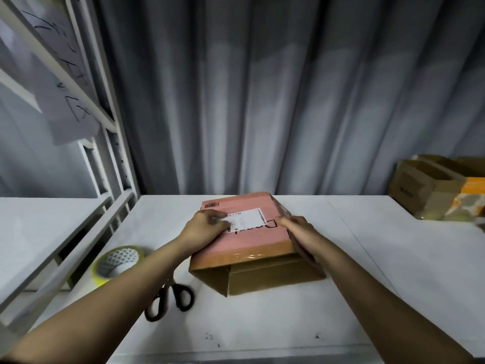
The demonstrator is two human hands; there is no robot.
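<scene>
Mid-desk (262,324) sits the box (258,239): near end already open, flaps loose, glossy clear tape along the near top edge. White label (249,216) not yet off, so prob. early-to-mid job.

Left hand (207,224) curls fingertips on the label's left end, apparently pinching it. Right hand (299,229) grips the box's edge at 3 o'clock.

Brown corrugated card, matte pink top, rectangular. Yellow tape roll (118,261) at 8 o'clock, black-handled scissors (170,298) at 7.
</scene>
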